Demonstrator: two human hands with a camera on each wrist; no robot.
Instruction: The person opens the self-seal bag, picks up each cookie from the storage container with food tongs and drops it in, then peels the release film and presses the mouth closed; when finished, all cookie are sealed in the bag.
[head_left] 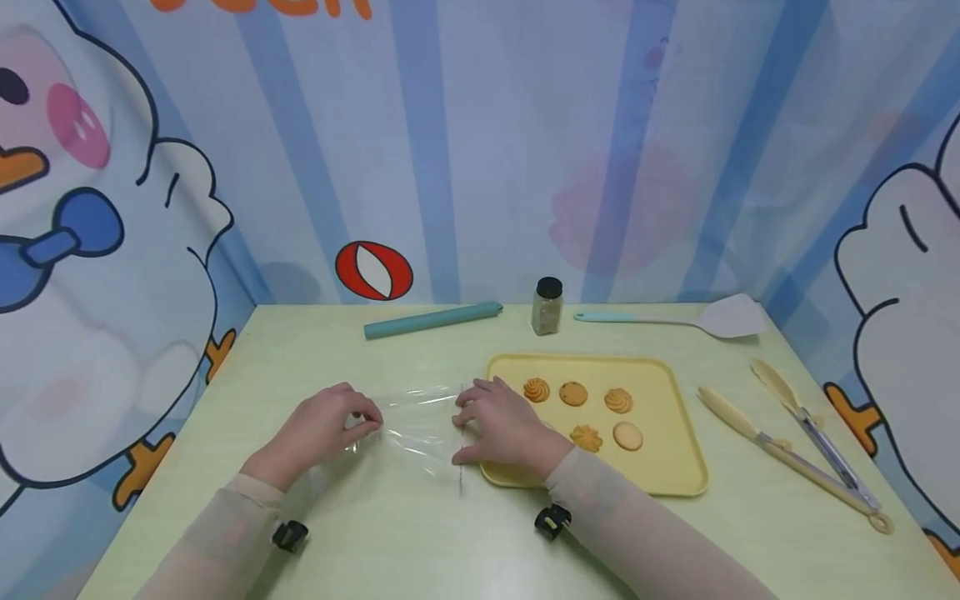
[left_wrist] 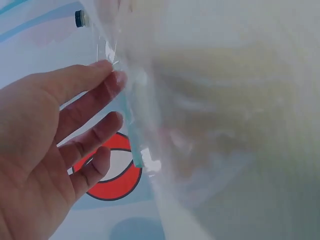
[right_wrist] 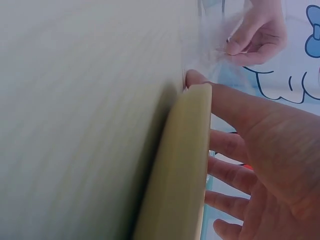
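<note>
A clear plastic bag (head_left: 420, 433) lies on the table, its right end beside the yellow tray (head_left: 682, 467). With thumb and index finger, my left hand (head_left: 322, 429) pinches the bag's left end; the other fingers are loosely bent in the left wrist view. Over the tray's left edge, my right hand (head_left: 506, 425) has its fingers spread, the fingertips at the right edge of the bag. Several cookies sit on the tray, among them a swirled cookie (head_left: 618, 400) and a plain round cookie (head_left: 628, 436). My right hand partly covers one cookie.
Along the back of the table (head_left: 390, 542) lie a teal roll (head_left: 433, 321), a jar (head_left: 547, 307) with a black lid and a spatula (head_left: 675, 319). Tongs (head_left: 795, 450) lie spread to the right of the tray. A printed curtain (head_left: 495, 150) stands behind the table.
</note>
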